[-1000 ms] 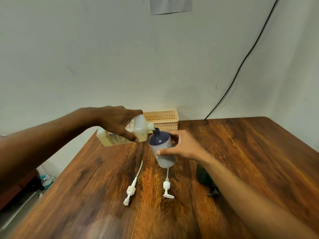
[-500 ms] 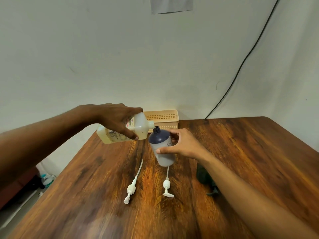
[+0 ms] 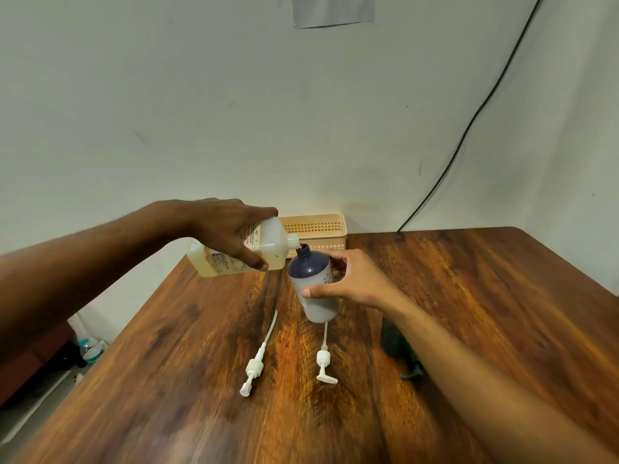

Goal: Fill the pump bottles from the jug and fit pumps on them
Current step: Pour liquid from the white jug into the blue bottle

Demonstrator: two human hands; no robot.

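Here we count one jug (image 3: 254, 252), one blue bottle (image 3: 313, 286) and two pumps (image 3: 256, 363) (image 3: 324, 358). Our left hand (image 3: 227, 229) fingers grip the jug, long axis near horizontal, spout just above the bottle's neck. Our right hand (image 3: 351, 279) fingers clasp the bottle, tilted neck-up above the tabletop (image 3: 469, 296). Both pumps lie nearer us than the bottle.

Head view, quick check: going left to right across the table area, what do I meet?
Jug in the left hand → left pump → blue bottle → right hand → dark object.
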